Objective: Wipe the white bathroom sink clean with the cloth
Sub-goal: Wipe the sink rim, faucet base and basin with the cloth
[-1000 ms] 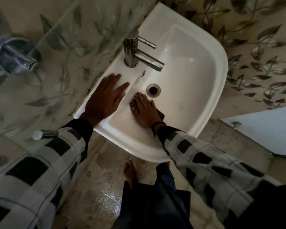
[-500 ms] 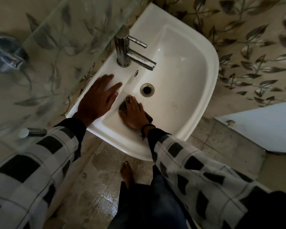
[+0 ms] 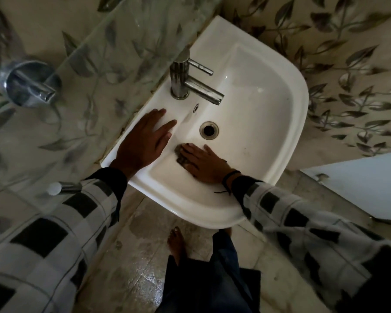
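Note:
The white sink [image 3: 280,141] fills the middle of the view, its drain [image 3: 209,130] near the centre of the bowl. My right hand [image 3: 204,163] lies flat inside the bowl, just below the drain, with straight fingers pressing a small dark cloth [image 3: 180,155] against the porcelain. Only the cloth's left edge shows from under the fingers. My left hand [image 3: 145,141] rests flat on the sink's left rim with fingers spread, beside the right hand and holding nothing.
A chrome tap [image 3: 190,84] stands at the sink's back, spout over the bowl. A glass shelf [image 3: 95,71] with a chrome bracket [image 3: 29,84] overhangs the left side. Leaf-patterned wall tiles surround the sink. My bare foot [image 3: 177,242] stands on wet floor tiles below.
My right hand and the cloth have slid a little down and to the left in the bowl, away from the drain. The left hand stays on the rim.

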Motion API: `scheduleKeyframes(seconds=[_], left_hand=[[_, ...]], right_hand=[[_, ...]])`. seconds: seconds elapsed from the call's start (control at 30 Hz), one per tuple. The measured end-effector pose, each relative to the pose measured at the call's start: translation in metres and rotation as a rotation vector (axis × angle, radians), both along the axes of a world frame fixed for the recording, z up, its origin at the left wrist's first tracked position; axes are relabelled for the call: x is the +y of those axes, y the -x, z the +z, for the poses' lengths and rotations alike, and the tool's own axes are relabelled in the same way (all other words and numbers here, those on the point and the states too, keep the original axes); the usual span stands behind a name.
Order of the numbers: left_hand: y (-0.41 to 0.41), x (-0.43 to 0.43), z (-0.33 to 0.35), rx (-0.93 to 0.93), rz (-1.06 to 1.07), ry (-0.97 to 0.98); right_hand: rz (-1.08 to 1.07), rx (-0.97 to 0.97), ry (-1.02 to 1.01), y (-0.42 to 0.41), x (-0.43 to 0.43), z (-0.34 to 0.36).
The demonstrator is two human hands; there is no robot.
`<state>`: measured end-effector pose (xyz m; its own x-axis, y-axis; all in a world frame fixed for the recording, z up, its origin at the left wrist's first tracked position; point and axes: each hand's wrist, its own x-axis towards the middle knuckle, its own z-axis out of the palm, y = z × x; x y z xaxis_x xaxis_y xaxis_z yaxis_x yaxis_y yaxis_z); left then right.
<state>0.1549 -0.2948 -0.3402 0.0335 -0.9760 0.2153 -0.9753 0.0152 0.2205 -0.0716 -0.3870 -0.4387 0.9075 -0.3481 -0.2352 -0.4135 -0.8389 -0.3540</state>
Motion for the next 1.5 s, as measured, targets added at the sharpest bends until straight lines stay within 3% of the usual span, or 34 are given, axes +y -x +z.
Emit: scheduleKeyframes(seconds=[0.07,0.17,0.5,0.63,0.7,0.9,1.1,1.27,1.5], left_hand=[[0.000,0.001,0.001,-0.006,0.010,0.003],[0.001,0.001,0.000,0.005,0.017,0.005],[-0.001,0.002,-0.001,0.008,0.005,0.002],[0.000,0.002,-0.001,0.021,-0.001,-0.002],[0.000,0.002,0.000,0.018,0.001,-0.010],[0.001,0.001,0.001,0.028,0.001,0.010],[0.000,0.002,-0.001,0.021,-0.001,0.021],[0.001,0.003,-0.001,0.027,0.017,-0.008],[0.001,0.003,-0.001,0.028,0.005,0.019]], right_hand=[[-0.176,0.023,0.081,-0.001,-0.016,-0.002],[-0.462,0.100,-0.028,-0.030,0.003,0.004],[-0.069,0.201,-0.652,-0.004,0.057,0.054],[-0.170,0.299,-0.432,0.014,0.042,0.050],[-0.286,0.290,-0.449,0.000,0.054,0.056],[-0.050,0.237,-0.577,0.012,0.057,0.079],[-0.158,0.197,-0.369,-0.029,0.081,0.072],[-0.191,-0.071,-0.622,-0.020,0.088,0.078],[-0.243,-0.038,-0.574,-0.034,0.091,0.073]])
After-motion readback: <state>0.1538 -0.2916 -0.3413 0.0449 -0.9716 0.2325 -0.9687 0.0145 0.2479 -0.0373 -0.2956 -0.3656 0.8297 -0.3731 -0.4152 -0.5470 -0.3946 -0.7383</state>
